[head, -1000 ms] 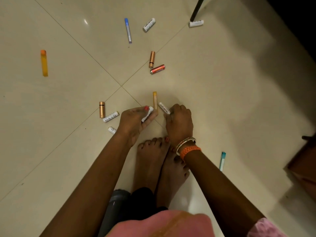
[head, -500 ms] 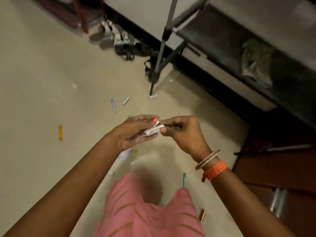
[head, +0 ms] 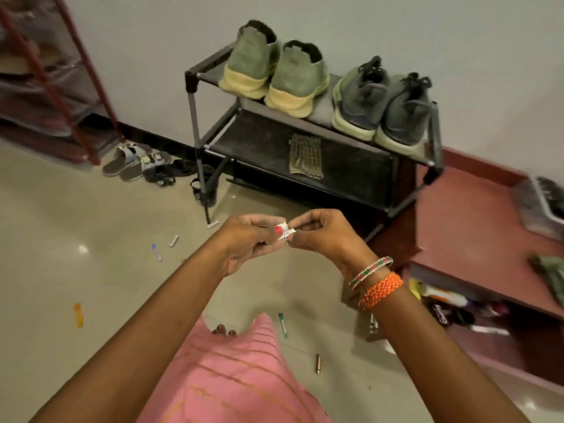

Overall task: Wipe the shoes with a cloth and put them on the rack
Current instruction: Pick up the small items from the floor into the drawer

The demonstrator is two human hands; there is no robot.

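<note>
Pinching one small white battery between them, the left hand and right hand meet at chest height for inspection. Two pairs of shoes sit on the rack; a cloth lies on its lower shelf.

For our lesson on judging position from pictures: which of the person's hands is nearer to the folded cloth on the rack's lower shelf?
Right. The right hand is almost directly below the cloth in the head view; the left hand is beside it, farther to the left. Both pinch a small white battery.
</note>
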